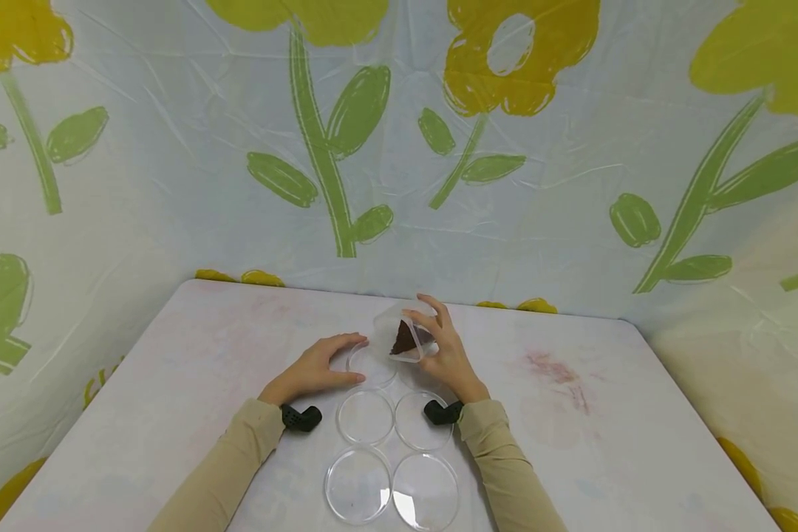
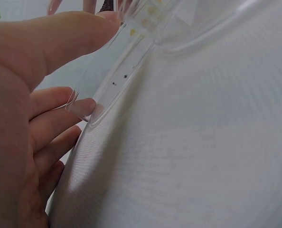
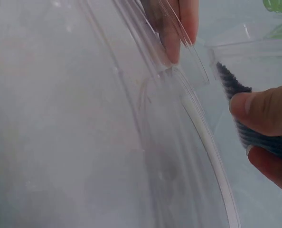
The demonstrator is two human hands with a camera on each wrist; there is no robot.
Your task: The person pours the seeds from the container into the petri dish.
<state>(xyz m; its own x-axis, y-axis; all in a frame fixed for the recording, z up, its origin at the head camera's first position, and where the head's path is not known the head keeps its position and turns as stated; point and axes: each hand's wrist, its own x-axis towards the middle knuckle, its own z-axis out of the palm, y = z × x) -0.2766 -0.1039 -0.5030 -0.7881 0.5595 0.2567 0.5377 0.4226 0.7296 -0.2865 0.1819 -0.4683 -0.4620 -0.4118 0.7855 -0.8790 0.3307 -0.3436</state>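
My right hand point(image 1: 448, 358) grips a clear plastic container point(image 1: 387, 325), tilted with its wider opening toward the left. Dark brown, grainy material point(image 1: 404, 338) lies inside, banked against one side; in the right wrist view it shows dark point(image 3: 232, 80) behind the thumb. My left hand point(image 1: 314, 366) holds a round clear petri dish point(image 1: 374, 362) between thumb and fingers, at the far left of the dish group. Its clear wall point(image 2: 105, 90) shows between thumb and fingers in the left wrist view, with a few dark specks. The container's opening is just above and beside this dish.
Nearer me, more clear petri dishes stand in two columns, including a middle-left dish point(image 1: 366, 417), a front-left dish point(image 1: 358, 486) and a front-right dish point(image 1: 426, 493). The white table point(image 1: 558, 443) has reddish smudges at right. A flower-printed curtain point(image 1: 399, 222) hangs behind.
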